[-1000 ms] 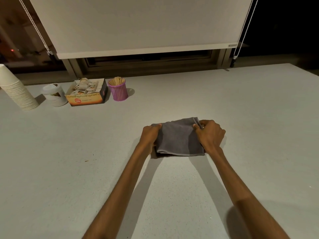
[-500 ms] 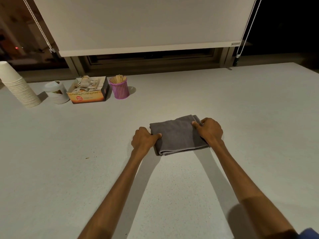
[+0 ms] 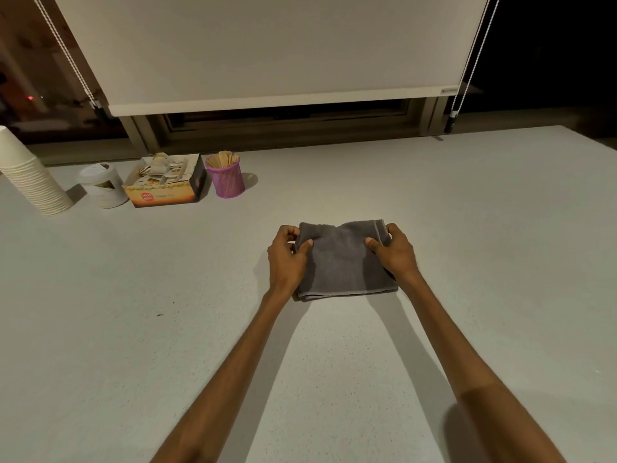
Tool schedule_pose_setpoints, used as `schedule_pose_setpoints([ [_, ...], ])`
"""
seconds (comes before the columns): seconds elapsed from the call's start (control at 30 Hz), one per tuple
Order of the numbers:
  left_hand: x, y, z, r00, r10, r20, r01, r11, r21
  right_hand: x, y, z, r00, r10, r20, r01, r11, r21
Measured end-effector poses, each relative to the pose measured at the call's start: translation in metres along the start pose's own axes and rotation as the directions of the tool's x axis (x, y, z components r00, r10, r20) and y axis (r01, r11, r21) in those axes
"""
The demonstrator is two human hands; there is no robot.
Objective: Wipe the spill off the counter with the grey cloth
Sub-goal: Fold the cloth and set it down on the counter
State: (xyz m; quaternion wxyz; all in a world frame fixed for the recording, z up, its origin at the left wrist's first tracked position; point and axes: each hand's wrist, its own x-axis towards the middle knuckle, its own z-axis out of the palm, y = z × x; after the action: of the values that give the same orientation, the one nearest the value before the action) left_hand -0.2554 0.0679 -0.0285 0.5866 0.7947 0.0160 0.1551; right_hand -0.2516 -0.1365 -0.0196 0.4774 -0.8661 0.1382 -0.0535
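Note:
The folded grey cloth [image 3: 344, 262] lies flat on the pale speckled counter [image 3: 133, 329], a little past the middle. My left hand [image 3: 287, 259] pinches the cloth's far left corner, thumb on top. My right hand [image 3: 394, 252] pinches the far right corner the same way. Two small dark specks [image 3: 159, 315] mark the counter to the left of the cloth; no wet patch shows.
At the back left stand a stack of white paper cups [image 3: 30, 182], a white tub [image 3: 101, 186], an open box of sachets [image 3: 165, 185] and a purple mesh pot of wooden sticks [image 3: 226, 177]. A roller blind [image 3: 267, 48] hangs behind the counter's far edge.
My left hand has shifted from the cloth's left side up to its far left corner. Both hands now pinch the far corners, and the far edge is slightly bunched.

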Motion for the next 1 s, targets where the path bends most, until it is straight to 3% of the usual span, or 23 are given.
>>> schedule_pose_setpoints([
  [0.13, 0.018, 0.012, -0.002, 0.997, 0.073, 0.006, -0.072, 0.99, -0.122, 0.006, -0.003, -0.006, 0.996, -0.026, -0.086, 0.034, 0.995, 0.089],
  [0.3, 0.049, 0.04, -0.006, 0.978, 0.167, 0.126, -0.134, 0.962, -0.238, 0.027, -0.015, -0.02, 0.996, -0.047, -0.078, 0.073, 0.925, 0.373],
  [0.47, 0.083, 0.068, -0.004, 0.95, 0.273, 0.153, -0.217, 0.926, -0.31, 0.061, -0.028, -0.036, 0.991, -0.114, -0.074, 0.135, 0.874, 0.466],
  [0.6, 0.124, 0.078, 0.008, 0.953, 0.248, 0.174, -0.181, 0.926, -0.331, 0.107, -0.041, -0.044, 0.986, -0.152, -0.067, 0.166, 0.871, 0.463],
  [0.67, 0.205, 0.082, 0.057, 0.956, 0.23, 0.18, -0.163, 0.932, -0.325, 0.199, -0.05, -0.049, 0.983, -0.144, -0.113, 0.18, 0.875, 0.449],
  [0.77, 0.217, 0.082, 0.055, 0.966, 0.173, 0.19, -0.104, 0.939, -0.327, 0.213, -0.055, -0.046, 0.983, -0.163, -0.081, 0.182, 0.858, 0.48],
  [0.87, 0.249, 0.083, 0.079, 0.95, 0.177, 0.258, -0.079, 0.934, -0.348, 0.26, -0.05, -0.038, 0.989, -0.147, -0.026, 0.133, 0.788, 0.601],
  [1.0, 0.246, 0.119, 0.09, 0.898, 0.254, 0.359, -0.108, 0.918, -0.381, 0.265, -0.054, -0.042, 0.969, -0.211, 0.132, 0.024, 0.608, 0.794],
])
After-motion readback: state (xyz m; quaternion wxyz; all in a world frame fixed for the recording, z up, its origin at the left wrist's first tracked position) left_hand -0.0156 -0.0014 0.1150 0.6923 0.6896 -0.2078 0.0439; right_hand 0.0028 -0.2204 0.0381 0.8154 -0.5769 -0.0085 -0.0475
